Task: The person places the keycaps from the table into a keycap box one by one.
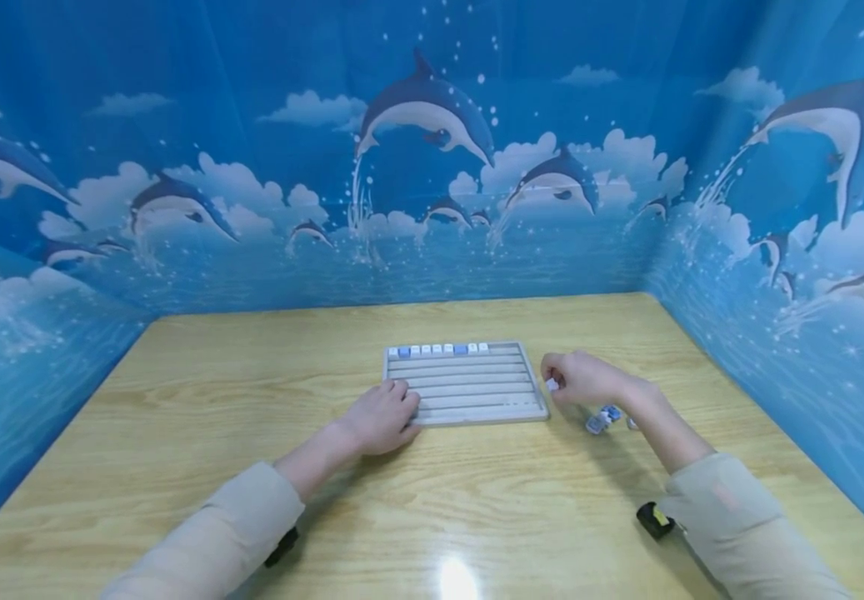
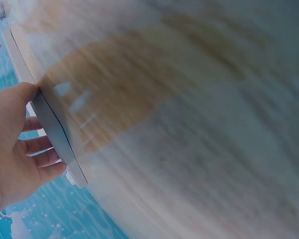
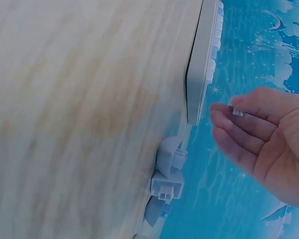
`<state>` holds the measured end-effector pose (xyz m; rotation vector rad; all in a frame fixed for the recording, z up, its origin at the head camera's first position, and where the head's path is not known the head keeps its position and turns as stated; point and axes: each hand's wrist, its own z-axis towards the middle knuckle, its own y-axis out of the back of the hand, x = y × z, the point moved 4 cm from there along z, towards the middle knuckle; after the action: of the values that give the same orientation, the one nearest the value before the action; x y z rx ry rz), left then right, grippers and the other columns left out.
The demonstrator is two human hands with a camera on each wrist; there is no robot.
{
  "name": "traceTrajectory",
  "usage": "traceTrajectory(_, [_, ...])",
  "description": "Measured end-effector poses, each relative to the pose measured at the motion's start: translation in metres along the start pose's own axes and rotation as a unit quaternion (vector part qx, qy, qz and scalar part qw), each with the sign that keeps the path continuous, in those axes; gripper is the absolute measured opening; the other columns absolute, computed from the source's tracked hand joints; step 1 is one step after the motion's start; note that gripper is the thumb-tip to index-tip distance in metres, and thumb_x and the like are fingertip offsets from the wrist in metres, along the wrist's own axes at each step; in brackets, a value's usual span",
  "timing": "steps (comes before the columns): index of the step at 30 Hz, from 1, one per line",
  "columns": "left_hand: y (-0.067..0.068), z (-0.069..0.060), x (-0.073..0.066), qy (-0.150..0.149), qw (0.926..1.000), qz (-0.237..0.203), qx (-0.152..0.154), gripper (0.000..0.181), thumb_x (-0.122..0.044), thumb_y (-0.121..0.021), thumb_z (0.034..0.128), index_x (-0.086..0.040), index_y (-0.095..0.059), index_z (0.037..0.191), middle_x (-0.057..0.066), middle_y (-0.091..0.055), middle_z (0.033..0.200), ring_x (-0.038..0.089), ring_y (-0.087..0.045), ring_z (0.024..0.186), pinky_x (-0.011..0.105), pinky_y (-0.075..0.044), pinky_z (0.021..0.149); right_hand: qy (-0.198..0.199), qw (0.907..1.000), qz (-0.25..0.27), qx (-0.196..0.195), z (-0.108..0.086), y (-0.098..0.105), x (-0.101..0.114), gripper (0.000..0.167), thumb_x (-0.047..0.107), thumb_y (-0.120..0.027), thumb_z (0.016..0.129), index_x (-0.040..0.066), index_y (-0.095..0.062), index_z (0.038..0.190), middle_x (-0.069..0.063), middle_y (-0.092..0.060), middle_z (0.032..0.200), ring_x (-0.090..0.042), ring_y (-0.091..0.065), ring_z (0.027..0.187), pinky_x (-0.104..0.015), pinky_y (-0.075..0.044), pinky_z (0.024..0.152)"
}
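A pale tray [image 1: 469,390] with ridged rows lies on the wooden table, a line of white and blue keycaps [image 1: 437,349] along its far row. My left hand [image 1: 382,417] grips the tray's left edge; in the left wrist view the thumb and fingers of the hand [image 2: 20,144] hold its side [image 2: 52,124]. Just off the tray's right side, my right hand [image 1: 585,379] pinches a small white keycap [image 1: 551,384]. The right wrist view has this keycap [image 3: 237,112] between thumb and index finger of the hand [image 3: 269,134].
Several loose keycaps [image 1: 602,418] lie on the table [image 1: 252,358] right of the tray, below my right hand; the right wrist view has them [image 3: 167,184] near the tray's corner. A dolphin-printed curtain [image 1: 252,150] stands behind and on both sides.
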<state>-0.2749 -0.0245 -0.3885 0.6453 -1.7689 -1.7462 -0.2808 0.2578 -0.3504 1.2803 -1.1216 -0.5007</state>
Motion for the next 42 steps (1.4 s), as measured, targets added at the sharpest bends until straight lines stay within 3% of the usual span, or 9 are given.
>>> traceTrajectory(7, [0.0,0.0,0.001,0.0,1.0,-0.002,-0.001,0.025,-0.034,-0.055,0.0923,-0.009,-0.051,0.093,0.005,-0.043,0.088,0.02,-0.041,0.08,0.035,-0.04,0.072,0.019,0.9979,0.015,-0.06,0.005,0.005,0.004,0.015,-0.002,-0.059,0.082,0.0,-0.056,0.097,-0.002,-0.057,0.076,-0.013,-0.05,0.066,-0.03,-0.045,0.062])
traceTrajectory(13, [0.0,0.0,0.001,-0.002,1.0,0.001,-0.004,0.025,-0.034,-0.054,0.0925,-0.01,-0.051,0.093,0.005,-0.043,0.088,0.019,-0.041,0.08,0.034,-0.04,0.071,0.062,0.9903,-0.002,-0.125,0.011,0.009,0.006,0.024,0.001,-0.06,0.086,-0.006,-0.06,0.109,-0.015,-0.066,0.096,-0.023,-0.063,0.081,-0.035,-0.051,0.071])
traceTrajectory(25, [-0.001,0.0,0.001,-0.004,1.0,0.003,-0.007,0.025,-0.035,-0.054,0.0924,-0.01,-0.051,0.093,0.005,-0.043,0.089,0.02,-0.041,0.081,0.035,-0.04,0.071,0.052,0.9876,0.022,-0.146,0.023,0.014,0.009,0.02,0.0,-0.062,0.085,-0.002,-0.061,0.104,-0.011,-0.065,0.093,-0.024,-0.063,0.084,-0.035,-0.051,0.071])
traceTrajectory(29, [-0.001,0.0,0.001,-0.005,1.0,-0.001,-0.007,0.024,-0.034,-0.054,0.0922,-0.01,-0.051,0.093,0.005,-0.043,0.089,0.02,-0.041,0.081,0.035,-0.04,0.072,0.034,0.985,0.065,-0.156,0.028,0.013,0.009,0.02,0.001,-0.062,0.086,-0.001,-0.061,0.106,-0.006,-0.063,0.086,-0.018,-0.058,0.075,-0.032,-0.048,0.064])
traceTrajectory(34, [-0.001,-0.001,0.001,-0.003,1.0,0.005,-0.007,0.025,-0.035,-0.054,0.0925,-0.01,-0.052,0.093,0.005,-0.043,0.089,0.019,-0.041,0.082,0.034,-0.04,0.072,0.018,0.9697,0.173,-0.172,0.033,0.013,0.01,0.025,0.0,-0.063,0.084,-0.004,-0.062,0.109,-0.018,-0.063,0.094,-0.021,-0.059,0.077,-0.032,-0.051,0.065])
traceTrajectory(39, [-0.002,-0.001,0.002,-0.002,0.9999,0.007,-0.008,0.024,-0.034,-0.054,0.0925,-0.011,-0.051,0.093,0.004,-0.043,0.089,0.019,-0.04,0.081,0.034,-0.04,0.072,-0.01,0.952,0.254,-0.17,0.039,0.014,0.008,0.03,-0.001,-0.061,0.086,-0.005,-0.059,0.116,-0.027,-0.059,0.107,-0.032,-0.062,0.089,-0.044,-0.05,0.078])
traceTrajectory(42, [-0.002,0.0,0.002,-0.001,1.0,0.004,-0.009,0.023,-0.034,-0.054,0.0923,-0.011,-0.05,0.092,0.004,-0.042,0.088,0.019,-0.04,0.081,0.034,-0.04,0.072,-0.034,0.935,0.308,-0.173,0.041,0.016,0.004,0.032,0.001,-0.06,0.088,-0.004,-0.057,0.119,-0.026,-0.059,0.107,-0.034,-0.061,0.091,-0.047,-0.047,0.082])
